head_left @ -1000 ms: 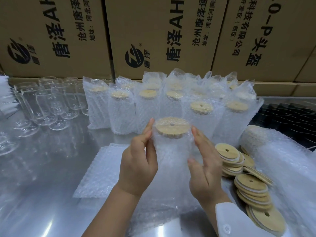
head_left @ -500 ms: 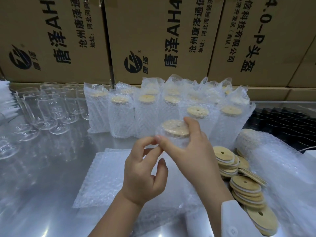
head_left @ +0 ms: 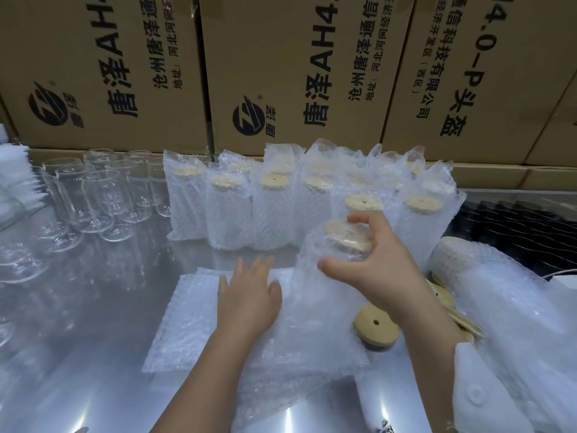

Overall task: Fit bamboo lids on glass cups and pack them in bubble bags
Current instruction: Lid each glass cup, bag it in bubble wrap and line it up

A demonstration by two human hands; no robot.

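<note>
Bagged cup [head_left: 335,240] between right hand [head_left: 385,271] fingers [head_left: 363,218]

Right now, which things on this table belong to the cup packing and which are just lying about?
In the job: bagged cup in the right hand; flat bubble bags under the left hand; bare glass cups; loose bamboo lid; packed cups behind.
Lying about: cardboard boxes; black ridged object at right.

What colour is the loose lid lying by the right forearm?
The lid is pale tan with a small centre hole; the head view shows it.
</note>
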